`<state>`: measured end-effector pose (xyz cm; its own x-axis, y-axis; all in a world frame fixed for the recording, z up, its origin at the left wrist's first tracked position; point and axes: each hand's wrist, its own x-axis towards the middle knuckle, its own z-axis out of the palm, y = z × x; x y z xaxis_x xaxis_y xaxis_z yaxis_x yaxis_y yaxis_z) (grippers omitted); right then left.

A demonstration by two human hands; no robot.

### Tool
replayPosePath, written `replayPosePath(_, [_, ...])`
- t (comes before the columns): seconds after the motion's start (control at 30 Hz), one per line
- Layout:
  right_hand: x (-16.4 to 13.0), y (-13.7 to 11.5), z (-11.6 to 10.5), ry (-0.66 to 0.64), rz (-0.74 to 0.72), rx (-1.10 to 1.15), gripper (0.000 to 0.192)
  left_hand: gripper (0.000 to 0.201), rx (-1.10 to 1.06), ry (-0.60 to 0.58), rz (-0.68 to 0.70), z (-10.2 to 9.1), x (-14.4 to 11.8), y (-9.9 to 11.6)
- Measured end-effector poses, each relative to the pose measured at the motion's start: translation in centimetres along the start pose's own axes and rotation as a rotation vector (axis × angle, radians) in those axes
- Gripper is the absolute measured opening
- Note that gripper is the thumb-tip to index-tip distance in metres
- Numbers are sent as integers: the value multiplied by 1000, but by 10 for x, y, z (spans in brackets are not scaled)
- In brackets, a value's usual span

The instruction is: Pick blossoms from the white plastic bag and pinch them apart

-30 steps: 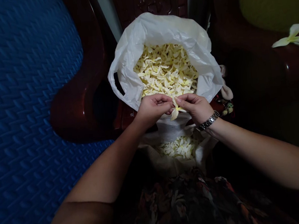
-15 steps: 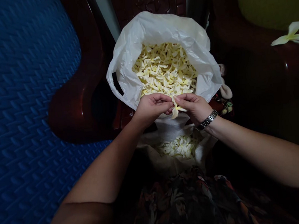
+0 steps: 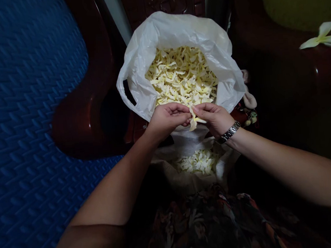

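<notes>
A white and yellow flower [image 3: 193, 122] is pinched between my two hands, its petals hanging downward. My left hand [image 3: 169, 118] has its thumb and fingertips closed at the flower's left side. From the right, my right hand [image 3: 214, 116] grips the flower between thumb and forefinger; a metal-band watch is on that wrist. Just beyond my hands, a white plastic bag [image 3: 174, 24] stands wide open, heaped with many pale yellow flowers [image 3: 183, 76]. Below my hands, nearer my body, a second white bag [image 3: 176, 179] holds whiter flowers or petals [image 3: 199, 162].
Dark red glossy wooden furniture [image 3: 72, 120] surrounds the bags on both sides. A single white flower [image 3: 322, 40] lies on the right armrest. Textured blue matting [image 3: 27, 170] covers the left. Small pale objects [image 3: 249, 99] sit right of the large bag.
The view has shifted very slightly. Both hands keep nearly the same pinch on the flower, with little visible movement.
</notes>
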<state>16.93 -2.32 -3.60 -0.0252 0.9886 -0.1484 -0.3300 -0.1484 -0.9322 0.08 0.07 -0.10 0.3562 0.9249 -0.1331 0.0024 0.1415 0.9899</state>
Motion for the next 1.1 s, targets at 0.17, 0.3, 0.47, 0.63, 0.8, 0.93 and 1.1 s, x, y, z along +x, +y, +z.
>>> replayPosePath(0.17, [0,0,1,25,-12,8,42,15,-16,0,-10,1,0,1])
replayPosePath(0.3, [-1,-1,4,42,-19,18,42,13,-1,3,-18,0,0,1])
replayPosePath(0.47, [0,1,2,46,-80,-18,40,12,8,-8,-8,-1,0,1])
replayPosePath(0.63, [-2,1,0,56,-184,-198,43,10,-17,-7,-27,1,-1,3])
replayPosePath(0.8, [-2,3,0,62,-247,-244,46,6,-15,16,-47,2,-1,4])
replayPosePath(0.93, [0,6,0,43,-240,-231,43,4,16,11,-49,2,-1,3])
replayPosePath(1.1, [2,9,-3,15,-260,-266,40,7,25,15,-46,3,-1,2])
